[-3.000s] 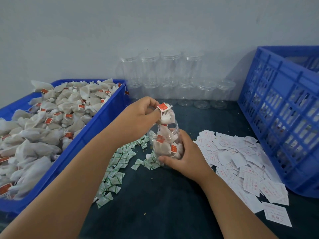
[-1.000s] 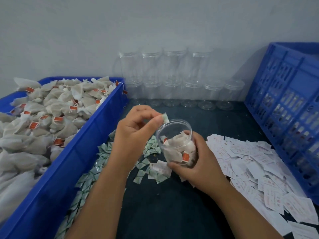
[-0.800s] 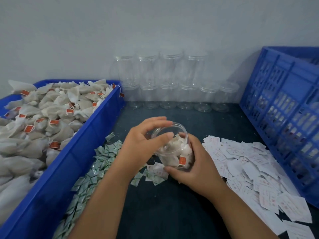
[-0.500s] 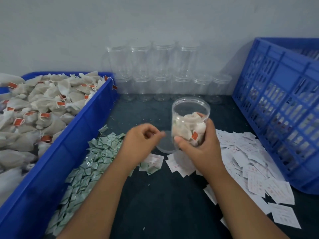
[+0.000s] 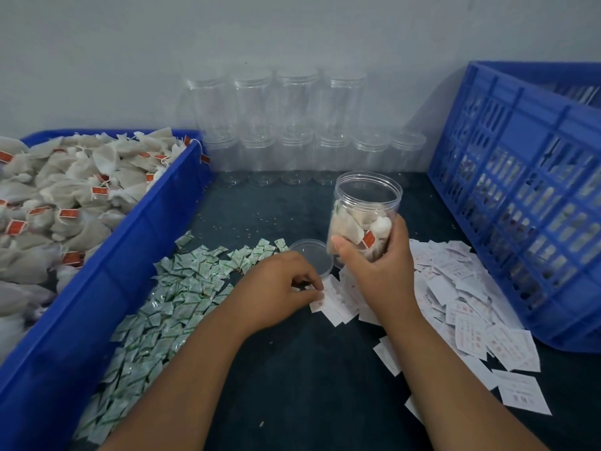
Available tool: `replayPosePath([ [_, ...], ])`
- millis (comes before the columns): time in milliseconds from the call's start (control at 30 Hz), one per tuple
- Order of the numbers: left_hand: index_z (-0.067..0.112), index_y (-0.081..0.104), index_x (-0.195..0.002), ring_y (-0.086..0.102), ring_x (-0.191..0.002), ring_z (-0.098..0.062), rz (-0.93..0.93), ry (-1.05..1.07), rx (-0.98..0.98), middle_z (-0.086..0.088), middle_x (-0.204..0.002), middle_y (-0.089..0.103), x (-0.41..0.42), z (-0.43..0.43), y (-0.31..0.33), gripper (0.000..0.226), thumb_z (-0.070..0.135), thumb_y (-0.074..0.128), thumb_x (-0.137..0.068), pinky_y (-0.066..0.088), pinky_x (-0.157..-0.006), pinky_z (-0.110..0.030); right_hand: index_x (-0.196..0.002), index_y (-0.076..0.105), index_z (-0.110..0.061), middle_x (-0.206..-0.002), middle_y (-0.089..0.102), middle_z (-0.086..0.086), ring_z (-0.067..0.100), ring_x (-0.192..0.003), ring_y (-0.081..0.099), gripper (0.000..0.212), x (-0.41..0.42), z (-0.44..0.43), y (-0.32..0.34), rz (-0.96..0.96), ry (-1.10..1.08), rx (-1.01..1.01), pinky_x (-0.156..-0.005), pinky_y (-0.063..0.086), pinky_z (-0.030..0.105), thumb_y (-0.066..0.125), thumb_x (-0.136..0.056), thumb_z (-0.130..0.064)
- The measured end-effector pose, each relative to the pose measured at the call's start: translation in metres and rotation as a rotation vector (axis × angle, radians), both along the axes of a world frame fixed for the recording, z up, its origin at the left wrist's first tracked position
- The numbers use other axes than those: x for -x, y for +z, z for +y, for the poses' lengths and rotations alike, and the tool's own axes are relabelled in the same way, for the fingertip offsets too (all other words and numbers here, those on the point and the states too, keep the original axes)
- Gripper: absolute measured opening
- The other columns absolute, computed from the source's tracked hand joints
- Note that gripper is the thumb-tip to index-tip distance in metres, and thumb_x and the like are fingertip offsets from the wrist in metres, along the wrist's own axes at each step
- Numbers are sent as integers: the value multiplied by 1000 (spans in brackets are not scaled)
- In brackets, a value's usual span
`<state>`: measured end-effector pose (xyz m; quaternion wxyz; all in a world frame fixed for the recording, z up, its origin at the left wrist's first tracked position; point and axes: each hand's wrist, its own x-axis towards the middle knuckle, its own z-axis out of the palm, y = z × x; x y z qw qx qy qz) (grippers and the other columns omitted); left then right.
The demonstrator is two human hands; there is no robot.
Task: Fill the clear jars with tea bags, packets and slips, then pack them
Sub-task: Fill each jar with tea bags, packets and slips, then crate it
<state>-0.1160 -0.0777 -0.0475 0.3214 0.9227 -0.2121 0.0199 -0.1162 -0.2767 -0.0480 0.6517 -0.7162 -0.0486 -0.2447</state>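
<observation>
Filling the left side, a blue bin [image 5: 130,255] holds heaped tea bags [image 5: 81,190]; a blue slatted crate [image 5: 520,206] stands at right. Empty clear jars [image 5: 292,125] are stacked along the far wall. On the dark table [image 5: 309,385], green packets [image 5: 169,304] spread near left and white slips [image 5: 455,288] near right. The right hand [image 5: 380,268] wraps around a lidless jar [image 5: 364,216], partly full of tea bags and held roughly upright above the slips, mouth up. Its lid [image 5: 312,255] lies just left of it. The left hand [image 5: 276,294], fingers curled, pinches one slip [image 5: 328,299] at the pile's left edge. The jar's mouth sits above, far and right of that pinch.
</observation>
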Motion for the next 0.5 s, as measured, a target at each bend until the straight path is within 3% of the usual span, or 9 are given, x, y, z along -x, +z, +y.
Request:
replayPosePath([
  [133, 46, 76, -115, 52, -100, -1, -88, 14, -212, 20, -100, 56, -1, 5, -4, 45, 69, 79, -77, 41, -75, -22, -134, 57, -39, -123, 70, -22, 1, -112, 71, 71, 0, 1, -3, 25, 46, 15, -85, 57, 13, 91, -72, -50],
  [200, 45, 79, -115, 52, -100, -5, -90, -1, -218, 18, -100, 56, 1, 5, -6, 41, 67, 78, -80, 40, -76, -26, -135, 57, -37, -123, 70, -23, 0, -112, 71, 74, -1, 1, -4, 33, 54, 23, -86, 57, 14, 91, -71, -52],
  [367, 36, 84, -107, 63, -94, -1, -13, -10, -2, 17, -97, 68, 2, 8, -3, 21, 44, 83, -88, 49, -82, -21, -132, 58, -40, -122, 70, -25, -3, -111, 70, 70, 0, 1, -3, 40, 51, 24, -84, 54, 10, 90, -71, -52],
  [500, 39, 79, -109, 73, -83, 2, 222, 137, 250, 15, -89, 78, 0, 20, 8, 31, 25, 90, -83, 53, -73, -12, -133, 57, -40, -122, 69, -27, -5, -112, 69, 72, 1, 0, -1, 55, 53, 30, -83, 53, 8, 89, -70, -56],
])
